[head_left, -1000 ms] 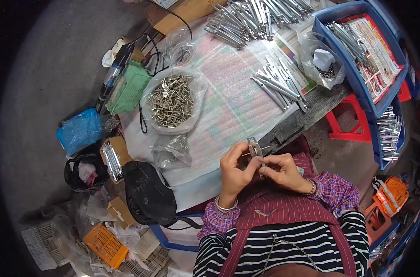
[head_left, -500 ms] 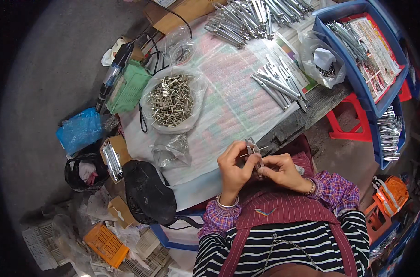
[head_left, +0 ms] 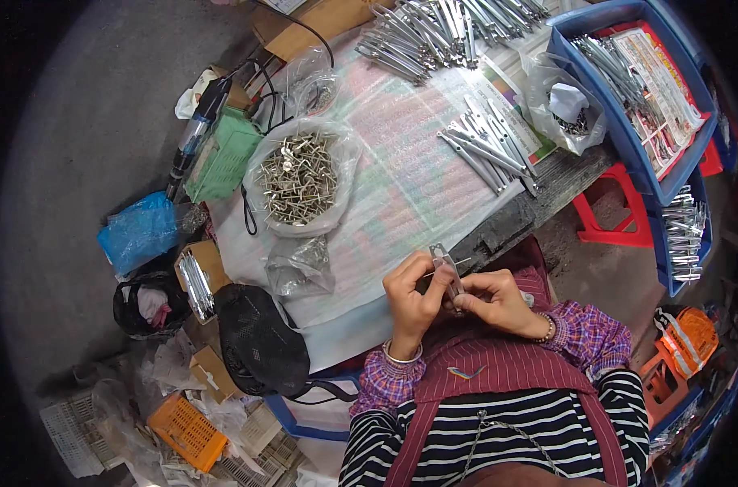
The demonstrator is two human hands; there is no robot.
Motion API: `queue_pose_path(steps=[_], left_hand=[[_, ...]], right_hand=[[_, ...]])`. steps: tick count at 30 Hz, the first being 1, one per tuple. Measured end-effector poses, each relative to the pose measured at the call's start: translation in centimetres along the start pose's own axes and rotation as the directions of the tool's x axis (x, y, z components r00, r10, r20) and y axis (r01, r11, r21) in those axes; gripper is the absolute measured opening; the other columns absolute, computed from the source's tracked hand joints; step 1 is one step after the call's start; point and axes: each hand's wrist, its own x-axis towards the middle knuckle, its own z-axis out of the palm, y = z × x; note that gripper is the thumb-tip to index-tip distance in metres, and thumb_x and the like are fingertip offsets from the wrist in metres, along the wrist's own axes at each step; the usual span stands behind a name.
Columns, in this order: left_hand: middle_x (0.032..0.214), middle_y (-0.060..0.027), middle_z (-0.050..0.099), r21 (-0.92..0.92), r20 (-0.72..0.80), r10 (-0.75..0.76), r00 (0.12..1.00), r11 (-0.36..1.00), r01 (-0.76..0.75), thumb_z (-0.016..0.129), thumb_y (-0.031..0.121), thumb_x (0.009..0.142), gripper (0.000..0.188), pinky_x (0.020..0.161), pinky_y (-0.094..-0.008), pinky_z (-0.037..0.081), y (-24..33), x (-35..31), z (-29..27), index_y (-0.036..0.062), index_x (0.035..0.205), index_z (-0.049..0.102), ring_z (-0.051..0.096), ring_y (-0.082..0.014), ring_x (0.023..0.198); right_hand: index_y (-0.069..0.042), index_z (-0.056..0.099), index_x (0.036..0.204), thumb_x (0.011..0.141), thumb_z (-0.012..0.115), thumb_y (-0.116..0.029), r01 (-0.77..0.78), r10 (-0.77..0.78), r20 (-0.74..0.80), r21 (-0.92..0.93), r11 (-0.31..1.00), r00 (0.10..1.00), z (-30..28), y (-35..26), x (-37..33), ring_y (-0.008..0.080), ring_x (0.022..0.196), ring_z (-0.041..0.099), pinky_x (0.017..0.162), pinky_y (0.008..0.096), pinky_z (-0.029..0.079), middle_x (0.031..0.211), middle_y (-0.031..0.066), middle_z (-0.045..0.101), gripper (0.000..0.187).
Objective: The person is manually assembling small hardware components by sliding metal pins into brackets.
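Observation:
Just off the table's near edge, both hands hold one slim silver metal part [head_left: 439, 256] with a hole near its upper end. My left hand [head_left: 412, 299] pinches it from the left, thumb across its face. Lower down, my right hand [head_left: 499, 303] grips its bottom end between thumb and fingers. A thin pin [head_left: 464, 261] juts out sideways from the part. Much of the part is hidden behind my fingers. Beyond my hands on the table lie a bag of metal pins [head_left: 300, 180] and a small group of silver metal strips [head_left: 492, 148].
A large pile of strips [head_left: 434, 36] covers the table's far side. Blue trays [head_left: 661, 193] and a red stool [head_left: 632, 234] stand at the right. On the left are a power screwdriver [head_left: 197, 130], a green basket [head_left: 223, 158], a black cap [head_left: 263, 339] and an orange basket [head_left: 182, 434].
My left thumb has shifted slightly up along the metal part, and the part is turned a little. Both hands stay in nearly the same place.

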Motion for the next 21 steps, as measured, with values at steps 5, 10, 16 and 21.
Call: queue_pose_path(steps=[5, 10, 16, 21], left_hand=[[0.068, -0.0003, 0.049, -0.089, 0.014, -0.093, 0.996, 0.992, 0.093, 0.066, 0.009, 0.08, 0.017, 0.051, -0.0182, 0.034, 0.5, 0.1, 0.7, -0.0037, 0.074, 0.057, 0.046, -0.005, 0.059], [0.066, 0.0003, 0.048, -0.043, -0.034, -0.039, 0.999, 0.998, 0.037, 0.063, 0.011, 0.083, 0.019, 0.051, -0.0184, 0.035, 0.2, 0.2, 0.6, -0.0034, 0.073, 0.056, 0.046, -0.0051, 0.06], [0.068, -0.0066, 0.054, 0.057, 0.056, -0.143, 0.988, 0.989, 0.14, 0.065, 0.015, 0.082, 0.021, 0.053, -0.023, 0.04, -0.1, -0.1, -0.4, -0.0032, 0.078, 0.056, 0.052, -0.0106, 0.058], [0.078, -0.0046, 0.06, -0.256, 0.016, -0.231, 0.973, 0.939, 0.227, 0.063, 0.006, 0.082, 0.014, 0.06, -0.021, 0.046, 0.7, -0.2, 0.8, -0.005, 0.089, 0.059, 0.057, -0.0093, 0.068]], right_hand=[[0.004, 0.064, 0.09, 0.079, 0.064, -0.005, -0.014, 0.014, 0.003, 0.02, 1.0, 1.0, -0.2, 0.5, 0.1, 0.0069, 0.064, 0.058, 0.054, 0.0216, 0.046, 0.07, 0.0063, 0.064, 0.014], [0.004, 0.064, 0.089, 0.079, 0.064, -0.005, -0.032, 0.033, 0.008, -0.032, 0.999, 0.999, -0.3, 0.4, -0.1, 0.0071, 0.062, 0.058, 0.053, 0.0215, 0.046, 0.069, 0.0064, 0.065, 0.014], [0.005, 0.064, 0.089, 0.079, 0.063, -0.004, -0.05, 0.05, 0.018, 0.023, 0.998, 0.999, -0.2, 0.0, 0.1, 0.0073, 0.063, 0.059, 0.054, 0.0215, 0.047, 0.07, 0.0065, 0.065, 0.013], [0.005, 0.063, 0.09, 0.081, 0.062, -0.003, -0.054, 0.053, 0.016, 0.056, 0.997, 0.998, -0.5, -0.2, 0.1, 0.0078, 0.065, 0.059, 0.057, 0.0218, 0.048, 0.073, 0.0065, 0.065, 0.012]])
